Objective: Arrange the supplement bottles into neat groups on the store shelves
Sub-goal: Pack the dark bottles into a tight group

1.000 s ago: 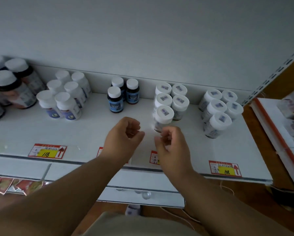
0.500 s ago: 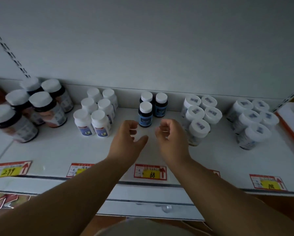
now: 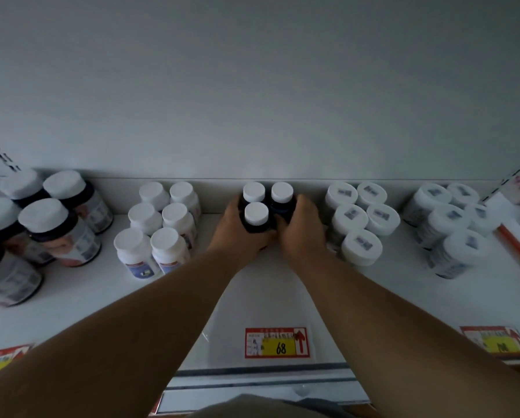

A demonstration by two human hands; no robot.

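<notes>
Hands now clamped round dark bottles (image 3: 256, 213) at shelf (image 3: 270, 285) back: left hand (image 3: 237, 229) and right hand (image 3: 300, 227) cup the trio from both sides. 0.5 s ago both hovered empty. Probably squaring up this grp.

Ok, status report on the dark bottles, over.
Both hands, left and right, cupped around three dark bottles. Bottles upright, bunched at shelf back. White bottle groups close either side, not touching.

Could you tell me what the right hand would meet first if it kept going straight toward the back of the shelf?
Probably the dark bottles that the right hand already grips; behind them stands the shelf's back wall.
</notes>
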